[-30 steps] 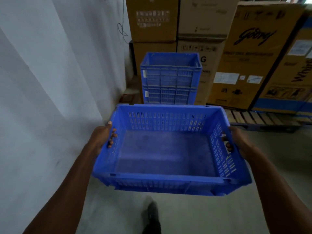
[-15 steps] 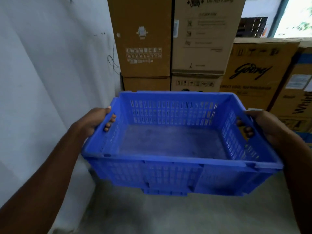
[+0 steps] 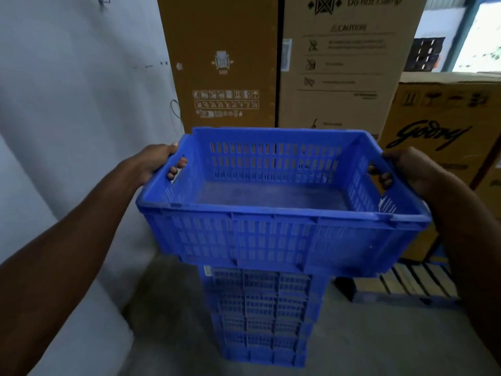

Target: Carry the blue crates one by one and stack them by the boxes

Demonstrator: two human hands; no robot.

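I hold an empty blue slotted crate (image 3: 282,234) in front of me, level, at about chest height. My left hand (image 3: 154,164) grips its left handle slot, fingers curled through. My right hand (image 3: 406,166) grips the right handle slot the same way. Directly beneath the held crate stands a stack of blue crates (image 3: 260,316) on the floor; its top is hidden by the crate I carry, so I cannot tell whether they touch. Tall cardboard boxes (image 3: 225,63) rise just behind.
A white wall (image 3: 67,118) runs close along the left. A "Godrej" carton (image 3: 444,126) sits on a wooden pallet (image 3: 406,283) at the right. Grey concrete floor (image 3: 379,343) lies around the stack.
I have walked closer to the boxes and raised the crate. The floor stack, hidden half a second ago, now shows right under the crate I carry.
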